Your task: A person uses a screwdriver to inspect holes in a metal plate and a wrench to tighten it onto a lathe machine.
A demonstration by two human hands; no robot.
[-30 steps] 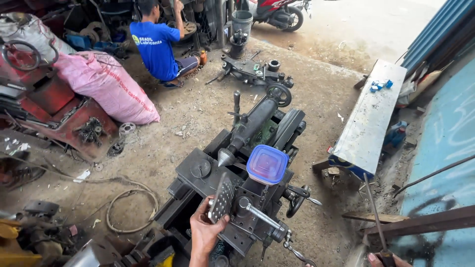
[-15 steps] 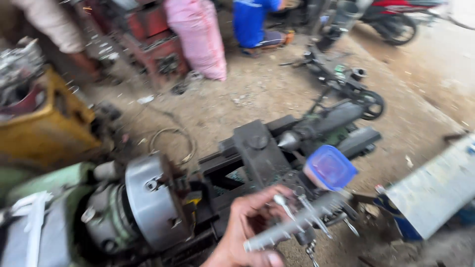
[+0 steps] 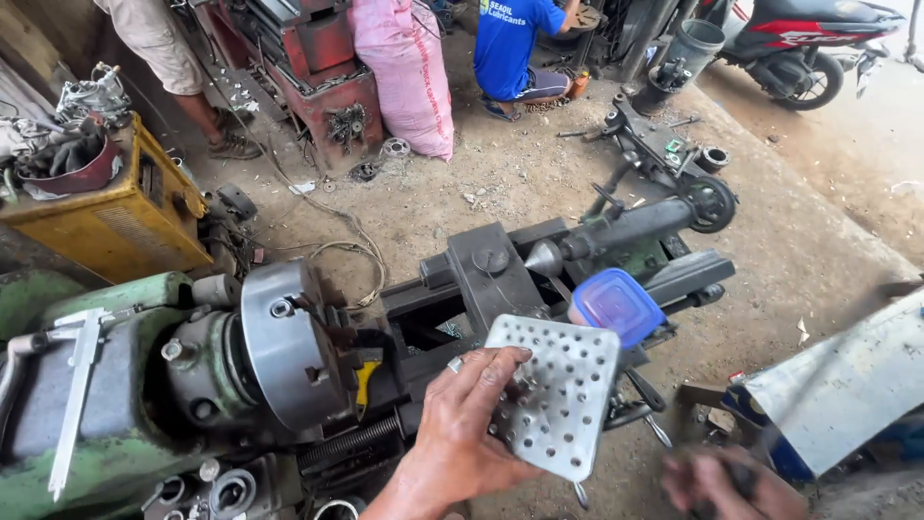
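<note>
Plate, perforated metal, sat in the left hand over the lathe, face turned up toward the camera, its long axis running from lower left up to the right, toward the blue box. Fingers curled over its left edge, thumb beneath, pinching it firmly. Right hand showed low at the frame's bottom, blurred; whether it gripped anything I could not tell.
</note>
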